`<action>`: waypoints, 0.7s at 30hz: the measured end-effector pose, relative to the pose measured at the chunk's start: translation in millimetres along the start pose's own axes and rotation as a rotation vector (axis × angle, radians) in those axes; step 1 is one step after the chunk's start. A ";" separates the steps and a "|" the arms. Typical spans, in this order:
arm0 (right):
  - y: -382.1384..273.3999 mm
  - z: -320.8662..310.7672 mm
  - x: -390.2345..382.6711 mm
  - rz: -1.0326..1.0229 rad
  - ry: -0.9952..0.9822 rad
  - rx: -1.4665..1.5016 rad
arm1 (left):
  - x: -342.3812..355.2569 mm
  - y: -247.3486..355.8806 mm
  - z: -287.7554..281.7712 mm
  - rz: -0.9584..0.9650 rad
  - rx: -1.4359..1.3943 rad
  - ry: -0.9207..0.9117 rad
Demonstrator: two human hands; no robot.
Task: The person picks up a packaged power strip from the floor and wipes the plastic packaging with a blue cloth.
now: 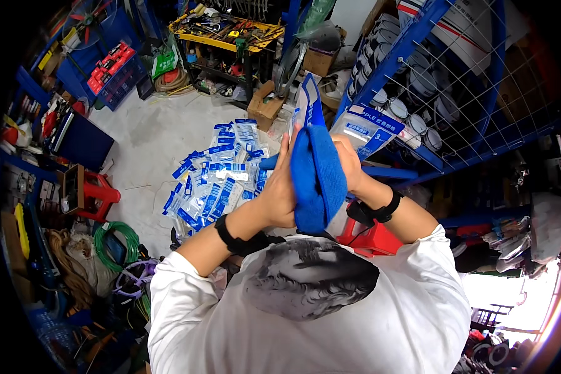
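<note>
In front of my chest is a folded blue cloth [320,181], gripped between both hands. My left hand [279,196] presses its left side, thumb and fingers pointing up and away from me. Closed at the cloth's right side is my right hand [348,162], its fingertips hidden. Just beyond my hands, a clear plastic packet with a blue printed header [311,100] stands nearly edge-on. Another blue-and-clear packet [369,129] shows beyond my right hand; I cannot tell which fingers, if any, hold these packets. Several similar packets [215,177] lie heaped beyond my left hand.
A blue wire-mesh rack [430,93] with stacked round items stands at the right. A yellow tool bench [227,31] and a cardboard box [266,106] are farther off. Red stools sit at the left [98,194] and near my right elbow [374,240]. Green hose [115,246] lies left.
</note>
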State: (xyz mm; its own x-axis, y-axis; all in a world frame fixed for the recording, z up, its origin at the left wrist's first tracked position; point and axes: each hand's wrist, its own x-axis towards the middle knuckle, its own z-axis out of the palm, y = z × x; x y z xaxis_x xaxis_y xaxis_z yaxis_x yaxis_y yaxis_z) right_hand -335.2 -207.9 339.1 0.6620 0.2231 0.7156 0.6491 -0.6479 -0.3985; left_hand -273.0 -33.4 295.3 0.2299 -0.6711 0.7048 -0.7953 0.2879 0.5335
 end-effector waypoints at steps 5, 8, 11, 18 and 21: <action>-6.4 -0.9 -4.8 0.428 0.059 0.534 | 6.1 -12.0 23.1 -0.471 -0.720 0.083; -0.5 -10.7 -14.4 0.748 0.152 0.938 | -13.1 -28.5 22.4 -0.223 -0.508 0.106; 5.4 -25.4 -26.3 0.808 0.359 1.393 | -33.6 -25.3 20.4 -0.299 -0.659 0.413; -9.4 -37.1 -29.0 0.786 0.326 1.385 | -35.1 8.1 -26.3 -0.410 -0.651 -0.092; -7.0 -24.4 -36.5 0.818 0.271 1.511 | -2.2 31.5 -38.6 0.236 -0.249 -0.234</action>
State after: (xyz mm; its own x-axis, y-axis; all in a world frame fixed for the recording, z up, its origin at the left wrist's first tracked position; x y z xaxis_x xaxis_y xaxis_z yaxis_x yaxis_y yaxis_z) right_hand -373.0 -229.2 329.7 0.9970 -0.0076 0.0773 0.0600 0.7083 -0.7033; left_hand -276.9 3.5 328.7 -0.0992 -0.6954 0.7118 -0.6441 0.5901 0.4867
